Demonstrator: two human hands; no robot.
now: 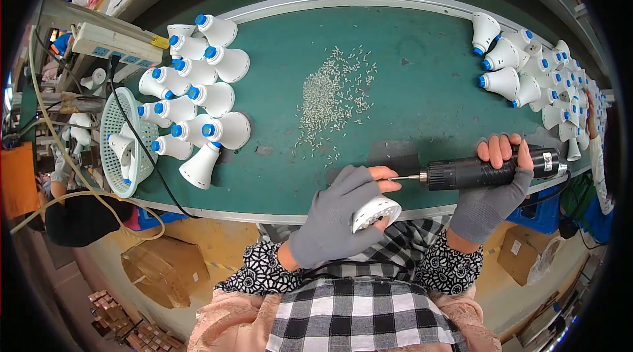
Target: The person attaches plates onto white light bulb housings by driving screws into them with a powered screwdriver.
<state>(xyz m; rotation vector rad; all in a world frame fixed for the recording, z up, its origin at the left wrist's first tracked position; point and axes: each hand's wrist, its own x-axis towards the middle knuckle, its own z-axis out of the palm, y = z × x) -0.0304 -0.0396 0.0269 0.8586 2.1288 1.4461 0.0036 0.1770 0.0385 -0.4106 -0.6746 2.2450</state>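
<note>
My left hand (337, 215), in a grey fingerless glove, is closed around a white cone-shaped housing (376, 211) near the table's front edge. The housing's wide end, with small holes, faces up and right. Its thumb and lower fingers wrap the housing, while the index and middle fingertips reach to the thin bit of a black electric screwdriver (455, 175). Whether a screw sits at the bit's tip is too small to tell. Wrapped round the screwdriver's body is my right hand (493, 197), also gloved. The tool lies roughly level, pointing left. A loose pile of small screws (323, 98) is spread across the green table (422, 101).
Several white housings with blue ends (214, 98) stand at the left, beside a pale green basket (109, 147). More housings (504, 81) crowd the right side, where another person's hand (590, 114) shows. A power strip (115, 45) with cables is at upper left. Cardboard boxes (165, 269) stand below.
</note>
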